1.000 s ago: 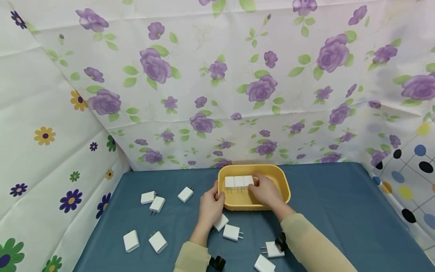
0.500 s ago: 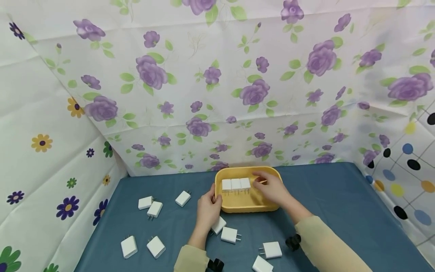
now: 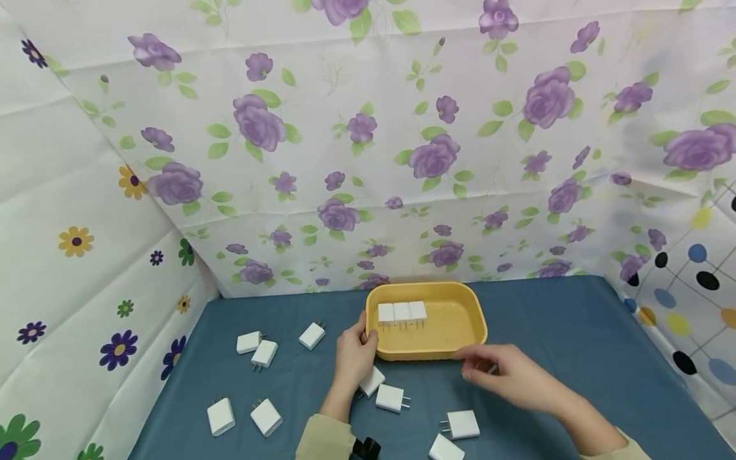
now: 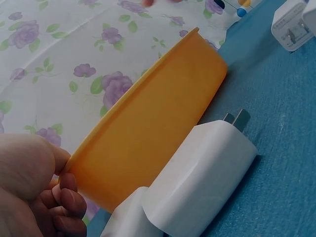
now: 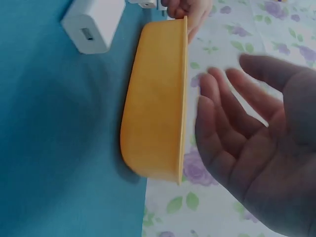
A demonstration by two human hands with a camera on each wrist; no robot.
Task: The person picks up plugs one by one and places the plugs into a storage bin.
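My left hand (image 3: pixel 355 351) pinches the left rim of a yellow plastic tray (image 3: pixel 448 351), thumb on one side and fingers curled on the other in the left wrist view. Inside the tray, three white charger plugs (image 3: pixel 402 312) stand side by side at the left, prongs toward me. My right hand (image 3: pixel 512 377) hovers by the tray's front right corner, fingers loosely bent and holding nothing; the right wrist view has its palm facing the tray wall. Just below my left hand lie two more charger plugs, one (image 3: pixel 391 398) in full sight, the other (image 3: pixel 372 381) partly behind the wrist.
Several charger plugs (image 3: pixel 266 418) lie scattered on the left of the blue tablecloth (image 3: pixel 552 332). Two others (image 3: pixel 462 424) sit near the front, below my right hand. A flowered sheet (image 3: pixel 345 160) hangs behind the table, with patterned sheets at both sides.
My right hand has let go of the third charger plug in the row and moved out of the tray, toward me and to the right. The left hand keeps its grip on the rim.
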